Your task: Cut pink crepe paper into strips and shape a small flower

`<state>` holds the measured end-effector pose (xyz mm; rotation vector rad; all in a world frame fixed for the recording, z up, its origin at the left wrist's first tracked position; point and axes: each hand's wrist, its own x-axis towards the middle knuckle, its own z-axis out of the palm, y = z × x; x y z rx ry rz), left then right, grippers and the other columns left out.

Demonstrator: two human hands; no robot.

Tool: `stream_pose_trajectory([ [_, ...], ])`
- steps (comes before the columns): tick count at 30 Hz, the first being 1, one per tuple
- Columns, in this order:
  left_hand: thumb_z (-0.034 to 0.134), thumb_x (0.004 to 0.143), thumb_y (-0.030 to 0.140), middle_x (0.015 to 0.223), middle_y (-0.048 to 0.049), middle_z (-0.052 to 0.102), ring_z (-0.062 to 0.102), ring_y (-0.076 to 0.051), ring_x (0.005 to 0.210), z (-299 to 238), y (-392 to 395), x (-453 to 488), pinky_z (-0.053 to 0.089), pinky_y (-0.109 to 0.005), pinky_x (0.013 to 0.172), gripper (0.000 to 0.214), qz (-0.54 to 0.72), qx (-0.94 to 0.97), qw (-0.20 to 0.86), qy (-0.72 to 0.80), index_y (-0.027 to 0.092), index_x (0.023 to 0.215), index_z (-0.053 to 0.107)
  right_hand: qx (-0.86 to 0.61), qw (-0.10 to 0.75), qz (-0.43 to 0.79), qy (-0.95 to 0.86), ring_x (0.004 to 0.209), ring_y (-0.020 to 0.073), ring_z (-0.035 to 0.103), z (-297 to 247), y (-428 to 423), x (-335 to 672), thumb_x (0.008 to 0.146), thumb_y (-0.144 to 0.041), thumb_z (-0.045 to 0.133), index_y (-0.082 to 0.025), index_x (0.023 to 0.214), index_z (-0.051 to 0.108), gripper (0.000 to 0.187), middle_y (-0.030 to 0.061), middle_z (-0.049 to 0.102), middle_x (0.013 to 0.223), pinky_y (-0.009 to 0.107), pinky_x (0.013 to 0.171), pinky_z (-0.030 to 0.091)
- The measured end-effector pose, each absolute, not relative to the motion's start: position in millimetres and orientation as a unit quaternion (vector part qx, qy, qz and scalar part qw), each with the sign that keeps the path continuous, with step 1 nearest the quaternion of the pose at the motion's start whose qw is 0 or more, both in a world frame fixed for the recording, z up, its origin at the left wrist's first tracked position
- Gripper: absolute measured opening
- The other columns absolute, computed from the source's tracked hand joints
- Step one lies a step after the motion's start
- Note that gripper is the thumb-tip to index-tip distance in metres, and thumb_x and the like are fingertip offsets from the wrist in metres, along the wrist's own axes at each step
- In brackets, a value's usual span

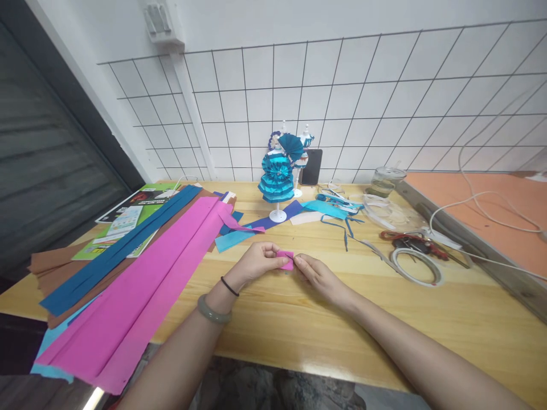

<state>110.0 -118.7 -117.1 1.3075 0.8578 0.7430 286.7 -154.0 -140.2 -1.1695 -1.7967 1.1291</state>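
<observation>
Between my two hands is a small folded piece of pink paper (286,261), held just above the wooden table. My left hand (262,263) pinches its left side with thumb and fingers. At its right edge, the thumb and fingertips of my right hand (313,273) are closed on it. Beyond them stands a miniature dress form (277,176) in a pleated blue paper dress, with a dark teal paper fan (291,147) at its upper right. Long pink paper sheets (158,279) lie to the left of my left hand.
Blue and brown paper strips (119,247) lie left, over a green printed sheet (147,199). A phone (311,167) leans near the tiled wall. To the right are a tape roll (416,266), a glass jar (387,181), paper scraps (329,208) and a white cable (448,208).
</observation>
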Motion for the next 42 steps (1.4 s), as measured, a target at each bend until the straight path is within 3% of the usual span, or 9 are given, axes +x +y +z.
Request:
stream_pose_trajectory([
  [11, 0.07, 0.064, 0.035, 0.078, -0.0077, 0.067, 0.061, -0.015, 0.071, -122.9, -116.6, 109.8, 0.044, -0.026, 0.067, 0.029, 0.331, 0.583, 0.644, 0.368, 0.011, 0.077, 0.059, -0.452, 0.354, 0.434, -0.695, 0.057, 0.0112, 0.032, -140.6, -153.6, 287.0, 0.089, -0.049, 0.029, -0.019, 0.066, 0.038, 0.038, -0.0035, 0.032, 0.062, 0.023, 0.055, 0.029],
  [25, 0.065, 0.069, 0.035, 0.065, -0.0027, 0.06, 0.054, -0.01, 0.06, -121.5, -117.5, 112.1, 0.04, -0.023, 0.061, 0.025, 0.312, 0.611, 0.631, 0.361, 0.011, 0.07, 0.057, -0.457, 0.367, 0.436, -0.683, 0.055, 0.0109, 0.032, -142.9, -152.7, 286.6, 0.088, -0.052, 0.028, -0.019, 0.07, 0.044, 0.042, -0.0036, 0.034, 0.06, 0.023, 0.052, 0.03],
  [42, 0.065, 0.068, 0.039, 0.072, -0.0081, 0.064, 0.058, -0.013, 0.063, -126.7, -118.3, 115.7, 0.044, -0.027, 0.065, 0.03, 0.289, 0.613, 0.659, 0.327, 0.01, 0.073, 0.059, -0.417, 0.393, 0.468, -0.673, 0.054, 0.0102, 0.034, -132.4, -156.0, 282.0, 0.089, -0.049, 0.03, -0.019, 0.067, 0.04, 0.039, -0.0034, 0.037, 0.059, 0.023, 0.052, 0.03],
])
